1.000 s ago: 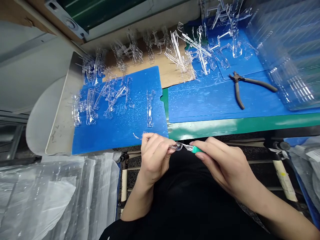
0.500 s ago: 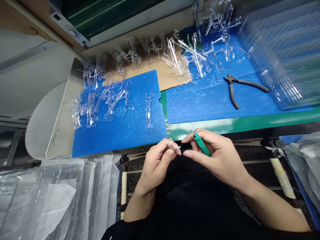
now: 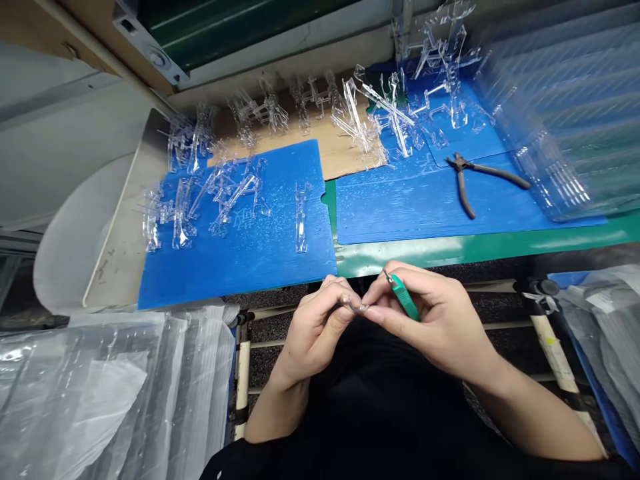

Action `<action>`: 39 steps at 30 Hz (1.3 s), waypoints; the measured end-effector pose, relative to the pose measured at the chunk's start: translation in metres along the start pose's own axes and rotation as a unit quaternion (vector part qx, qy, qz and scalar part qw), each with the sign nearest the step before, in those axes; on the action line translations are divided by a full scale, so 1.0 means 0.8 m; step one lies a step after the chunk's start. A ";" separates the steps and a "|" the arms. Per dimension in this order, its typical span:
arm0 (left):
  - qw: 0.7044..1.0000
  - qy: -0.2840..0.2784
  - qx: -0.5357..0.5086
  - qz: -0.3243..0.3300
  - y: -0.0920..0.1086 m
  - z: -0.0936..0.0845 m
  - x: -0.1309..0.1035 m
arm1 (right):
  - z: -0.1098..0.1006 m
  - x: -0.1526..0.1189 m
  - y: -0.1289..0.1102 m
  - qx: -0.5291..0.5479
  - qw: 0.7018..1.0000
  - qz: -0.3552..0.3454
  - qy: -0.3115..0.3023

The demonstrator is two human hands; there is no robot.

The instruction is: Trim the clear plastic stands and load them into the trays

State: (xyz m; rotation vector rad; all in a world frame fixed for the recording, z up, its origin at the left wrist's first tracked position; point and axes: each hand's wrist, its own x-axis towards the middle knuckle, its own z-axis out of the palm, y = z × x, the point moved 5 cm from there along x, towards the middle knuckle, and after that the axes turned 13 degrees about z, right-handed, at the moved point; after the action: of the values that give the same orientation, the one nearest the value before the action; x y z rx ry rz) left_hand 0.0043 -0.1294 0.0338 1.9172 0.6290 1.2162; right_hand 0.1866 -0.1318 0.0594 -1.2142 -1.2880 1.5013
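Observation:
My left hand (image 3: 317, 327) is closed in a pinch on a small clear plastic part (image 3: 359, 308) in front of my body. The thumb and fingertips of my right hand (image 3: 440, 317) meet that part from the other side. Within the same right hand lies a green-handled tool (image 3: 405, 297), ribbed, its short metal tip pointing up and left, away from the part. Whether the tip is a blade I cannot tell. Fingers hide most of the clear part.
Several clear plastic pieces on runners (image 3: 233, 193) lie on blue sheets (image 3: 240, 267) and cardboard (image 3: 320, 150). One single clear piece (image 3: 301, 223) lies apart. Opened nippers (image 3: 465, 175) rest at right, beside clear plastic trays (image 3: 560, 173). Bagged stacks (image 3: 125, 373) stand at lower left.
My hands have come together; the right fingertips now touch the small clear part held by the left. The green-handled tool has shifted slightly down within view. The view has moved a little.

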 end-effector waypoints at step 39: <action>0.861 -0.306 0.021 0.407 0.055 0.159 0.019 | -0.061 -0.006 0.040 -0.153 0.978 0.105 0.095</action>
State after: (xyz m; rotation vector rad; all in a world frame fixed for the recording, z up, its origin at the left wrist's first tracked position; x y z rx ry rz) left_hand 0.1262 -0.1875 0.0453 2.5265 -0.5617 0.9281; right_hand 0.2357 -0.1309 0.0276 -1.6972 -1.3253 1.3217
